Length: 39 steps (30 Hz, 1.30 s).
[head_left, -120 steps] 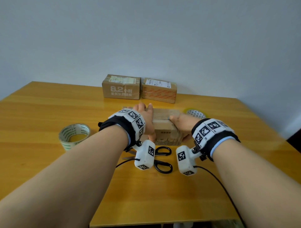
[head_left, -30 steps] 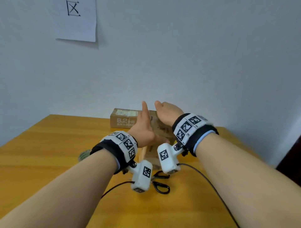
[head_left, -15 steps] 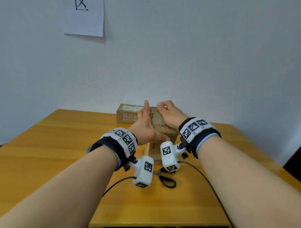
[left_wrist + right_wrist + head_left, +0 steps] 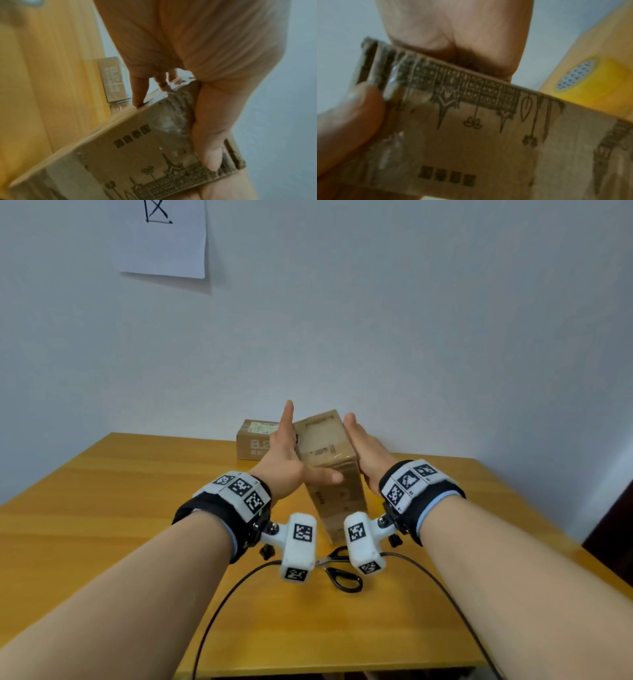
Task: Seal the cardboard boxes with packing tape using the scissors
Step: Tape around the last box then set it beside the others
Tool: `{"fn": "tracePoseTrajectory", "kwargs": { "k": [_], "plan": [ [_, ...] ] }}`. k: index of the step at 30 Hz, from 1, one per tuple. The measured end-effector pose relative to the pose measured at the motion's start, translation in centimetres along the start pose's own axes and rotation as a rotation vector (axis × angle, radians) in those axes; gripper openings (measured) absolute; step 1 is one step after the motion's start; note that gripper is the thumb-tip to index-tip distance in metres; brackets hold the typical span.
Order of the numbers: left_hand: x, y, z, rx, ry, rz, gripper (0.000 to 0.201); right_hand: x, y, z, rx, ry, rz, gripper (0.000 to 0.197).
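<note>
cardboard box (image 4: 325,460) stood on end between my palms above the table's (image 4: 102,508) middle, long axis upright; left hand (image 4: 286,463) and right hand (image 4: 364,455) pressed its sides, fingers straight. scissors (image 4: 342,575) lay nearer me.
</note>
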State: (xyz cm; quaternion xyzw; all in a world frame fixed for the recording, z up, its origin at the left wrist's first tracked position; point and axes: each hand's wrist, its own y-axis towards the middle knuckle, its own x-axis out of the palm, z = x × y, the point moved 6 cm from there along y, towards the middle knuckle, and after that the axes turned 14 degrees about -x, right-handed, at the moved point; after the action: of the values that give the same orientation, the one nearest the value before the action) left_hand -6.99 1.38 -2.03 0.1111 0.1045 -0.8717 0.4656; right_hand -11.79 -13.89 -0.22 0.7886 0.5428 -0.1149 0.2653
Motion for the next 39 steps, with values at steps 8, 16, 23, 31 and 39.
{"fn": "tracePoseTrajectory", "kwargs": {
  "k": [8, 16, 23, 31, 39],
  "plan": [
    [0.0, 0.3, -1.9, 0.019, 0.450, 0.061, 0.153, 2.1, -0.3, -0.4, -0.131, -0.268, 0.046, 0.075],
    [-2.0, 0.3, -2.7, -0.016, 0.536, 0.077, 0.156, 5.6, 1.1, 0.3, -0.148, -0.408, 0.004, 0.062],
    [-0.6, -0.2, -3.6, 0.059, 0.495, 0.040, 0.148, 7.9, 1.8, -0.4, -0.117, -0.587, -0.034, 0.074],
    [-2.2, 0.9, -5.8, -0.021, 0.431, -0.016, 0.149, 5.0, 1.6, 4.7, -0.079, -0.659, -0.084, 0.072],
    [-2.2, 2.1, -8.6, -0.133, 0.344, -0.092, 0.156, 2.1, 0.3, 9.0, 0.228, -0.795, -0.097, 0.053]
  ]
}}
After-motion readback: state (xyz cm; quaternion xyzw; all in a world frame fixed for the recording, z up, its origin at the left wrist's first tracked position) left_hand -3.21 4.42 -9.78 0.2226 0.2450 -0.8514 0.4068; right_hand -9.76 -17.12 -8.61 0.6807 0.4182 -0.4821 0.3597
